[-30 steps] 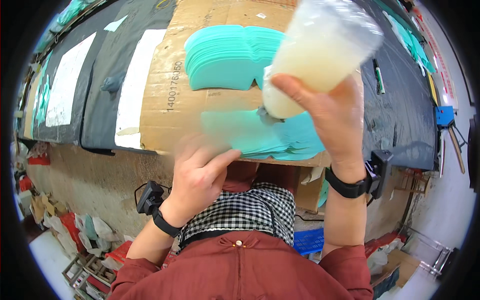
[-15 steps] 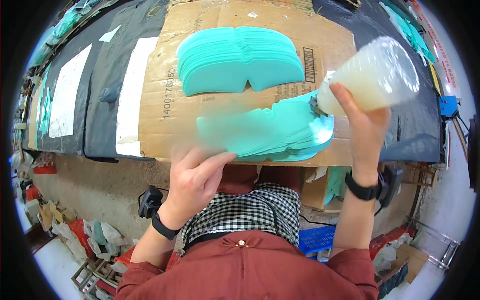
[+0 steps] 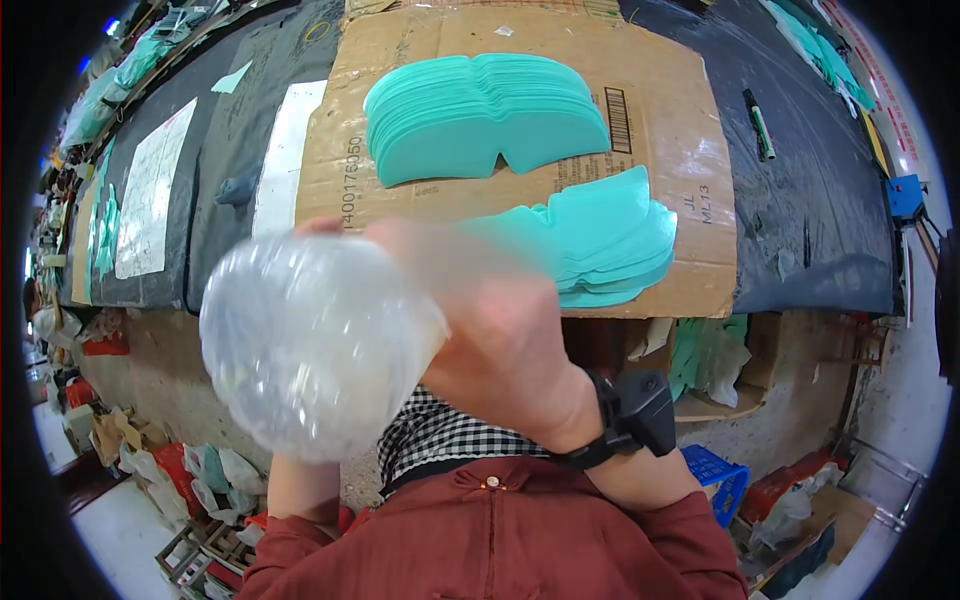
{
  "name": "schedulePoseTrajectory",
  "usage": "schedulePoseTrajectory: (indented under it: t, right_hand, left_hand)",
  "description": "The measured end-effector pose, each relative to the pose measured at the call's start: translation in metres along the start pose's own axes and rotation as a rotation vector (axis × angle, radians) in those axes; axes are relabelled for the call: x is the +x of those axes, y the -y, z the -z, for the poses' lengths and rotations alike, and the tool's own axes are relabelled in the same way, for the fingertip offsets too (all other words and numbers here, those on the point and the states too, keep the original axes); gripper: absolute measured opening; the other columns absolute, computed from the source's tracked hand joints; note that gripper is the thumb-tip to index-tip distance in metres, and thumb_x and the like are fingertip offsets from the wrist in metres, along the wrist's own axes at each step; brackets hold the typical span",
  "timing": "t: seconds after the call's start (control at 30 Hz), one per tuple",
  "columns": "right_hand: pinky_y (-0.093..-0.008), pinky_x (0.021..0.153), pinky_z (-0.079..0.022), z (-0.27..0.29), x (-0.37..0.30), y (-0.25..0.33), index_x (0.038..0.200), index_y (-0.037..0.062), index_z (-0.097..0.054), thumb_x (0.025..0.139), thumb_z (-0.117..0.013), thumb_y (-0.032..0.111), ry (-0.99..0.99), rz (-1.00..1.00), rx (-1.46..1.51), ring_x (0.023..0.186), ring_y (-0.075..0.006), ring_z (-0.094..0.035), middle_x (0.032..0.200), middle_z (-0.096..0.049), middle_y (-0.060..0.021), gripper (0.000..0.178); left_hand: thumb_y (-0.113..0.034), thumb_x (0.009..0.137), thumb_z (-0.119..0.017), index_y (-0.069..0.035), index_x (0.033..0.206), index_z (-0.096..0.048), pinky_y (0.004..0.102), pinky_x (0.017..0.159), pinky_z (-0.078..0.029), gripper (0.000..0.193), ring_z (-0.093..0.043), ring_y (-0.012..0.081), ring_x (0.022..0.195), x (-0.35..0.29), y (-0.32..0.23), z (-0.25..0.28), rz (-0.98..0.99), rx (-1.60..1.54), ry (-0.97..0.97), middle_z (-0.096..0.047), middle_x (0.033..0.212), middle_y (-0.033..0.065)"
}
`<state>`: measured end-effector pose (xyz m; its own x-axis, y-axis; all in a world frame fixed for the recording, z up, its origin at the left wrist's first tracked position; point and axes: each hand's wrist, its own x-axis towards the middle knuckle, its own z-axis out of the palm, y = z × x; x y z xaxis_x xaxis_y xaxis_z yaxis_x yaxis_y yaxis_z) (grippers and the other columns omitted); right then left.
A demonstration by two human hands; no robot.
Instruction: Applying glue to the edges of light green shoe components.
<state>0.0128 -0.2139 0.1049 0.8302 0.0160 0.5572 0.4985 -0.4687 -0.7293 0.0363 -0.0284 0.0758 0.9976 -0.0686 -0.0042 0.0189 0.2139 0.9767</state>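
Observation:
My right hand (image 3: 505,345) is closed around a clear plastic bottle (image 3: 305,350) with pale, cloudy liquid inside, held tilted with its base toward me. The bottle hides most of my left hand; a small bit of skin (image 3: 322,226) shows above it, and its fingers are not visible. Beyond the right hand lies a fanned pile of teal die-cut sheets (image 3: 625,240), its left part smeared by motion and partly covered. Farther back, a neat stack of notched teal sheets (image 3: 480,130) rests on the flattened cardboard (image 3: 705,255).
A dark-covered table (image 3: 820,230) extends around the cardboard. White sheets (image 3: 155,190) lie on the left, a marker pen (image 3: 760,125) on the right. Below the table edge are an open carton (image 3: 725,375) and a blue plastic basket (image 3: 728,490).
My right hand has swung the bottle from above the right end of the fanned pile leftward and nearer to me. The left hand, in view before, is now mostly covered by the bottle.

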Motion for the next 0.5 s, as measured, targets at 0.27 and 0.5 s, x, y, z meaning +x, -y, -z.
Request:
schedulePoseTrajectory:
  t: [0.27, 0.5]
  right_hand:
    - [-0.0329, 0.080, -0.057, 0.086, 0.005, -0.048, 0.110, -0.0014, -0.074, 0.086, -0.085, 0.008, -0.439, -0.423, 0.000, 0.086, -0.0160, -0.071, 0.100, -0.076, -0.0062, 0.027]
    - [-0.0404, 0.111, -0.047, 0.127, -0.056, -0.083, 0.151, -0.0022, -0.043, 0.085, -0.080, -0.007, -0.676, -0.333, 0.030, 0.129, -0.0253, -0.058, 0.142, -0.058, -0.0154, 0.077]
  left_hand:
    - [-0.016, 0.090, -0.074, -0.002, 0.121, -0.068, 0.0311, 0.079, -0.053, 0.035, -0.061, 0.0151, 0.090, 0.064, 0.026, -0.001, -0.108, 0.689, -0.086, -0.065, 0.105, 0.0071]
    - [-0.020, 0.085, -0.081, -0.005, 0.124, -0.062, 0.0374, 0.075, -0.053, 0.046, -0.062, 0.0249, 0.090, 0.087, 0.049, -0.020, -0.457, 1.114, -0.075, -0.061, 0.100, 0.0115]
